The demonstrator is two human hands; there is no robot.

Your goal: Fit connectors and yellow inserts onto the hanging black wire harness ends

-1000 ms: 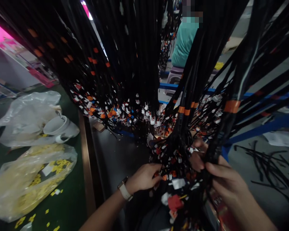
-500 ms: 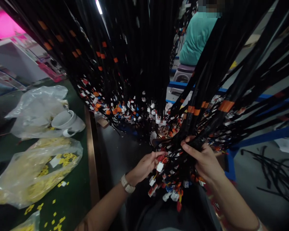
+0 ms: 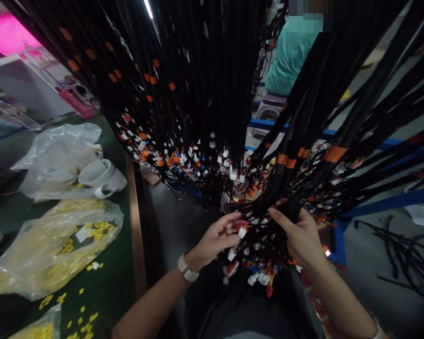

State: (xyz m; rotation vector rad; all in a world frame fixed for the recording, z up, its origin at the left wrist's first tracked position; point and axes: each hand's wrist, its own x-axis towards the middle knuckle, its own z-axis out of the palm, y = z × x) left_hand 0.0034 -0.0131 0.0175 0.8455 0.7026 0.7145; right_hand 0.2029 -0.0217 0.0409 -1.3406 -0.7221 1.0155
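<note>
My right hand (image 3: 302,233) is closed round a thick bundle of black wire harnesses (image 3: 279,181) with orange tape bands, my thumb lying across its front. Below that grip, loose wire ends fan out with white, red, blue and orange connectors. My left hand (image 3: 217,238), with a pale watch on the wrist, is at the left side of these ends. Its thumb and fingers are apart, close beside a white connector (image 3: 242,231) on red and yellow wires; whether the fingertips touch it I cannot tell. More white connectors (image 3: 257,278) dangle over my lap.
Many more black harnesses (image 3: 183,94) hang ahead. On the green table (image 3: 118,263) at left are a white mug (image 3: 108,176), a plastic bag of yellow pieces (image 3: 53,254) and scattered yellow bits. A blue frame (image 3: 374,202) stands right; a person in teal (image 3: 289,56) sits beyond.
My left hand's fingers have spread from a closer hold near a red connector. The white connector beside them has shifted slightly up and right. My right hand keeps its grip on the bundle.
</note>
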